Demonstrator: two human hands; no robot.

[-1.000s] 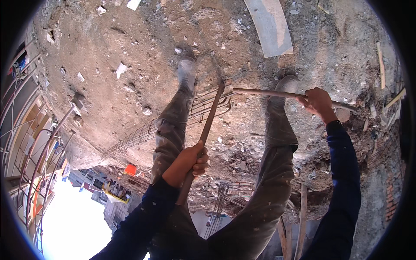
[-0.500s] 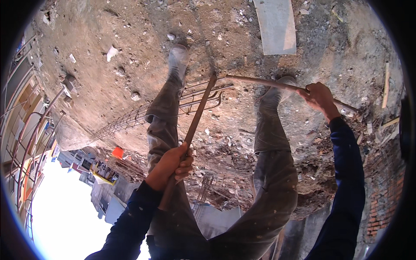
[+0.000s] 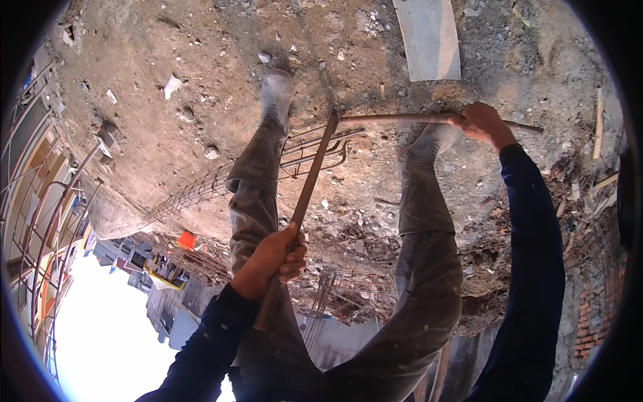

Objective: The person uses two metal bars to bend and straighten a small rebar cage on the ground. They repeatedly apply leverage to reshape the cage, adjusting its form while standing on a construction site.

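Observation:
My left hand (image 3: 271, 262) is closed round a long, straight, brown bar, rusty in look (image 3: 312, 175), which slants up and to the right from my left thigh. Toward the right, my right hand (image 3: 481, 124) grips a thinner brown rod (image 3: 388, 119), held nearly level. The rod's left end meets or overlaps the bar's upper end; whether they touch I cannot tell. A short length of rod sticks out beyond my right hand. Both run above the ground, between and across my two light boots (image 3: 277, 94).
Behind my left leg lies a long rebar cage (image 3: 201, 191) with hooked ends. A pale flat sheet (image 3: 432, 43) lies at the top. Wooden strips (image 3: 598, 124) and rubble are at the right, near a brick wall (image 3: 589, 321). An orange object (image 3: 187, 240) stands at the left.
My right hand has moved up and slightly left, turning the rod from a slant to nearly level. The rod's left end has shifted toward the bar's tip. My left hand has barely moved.

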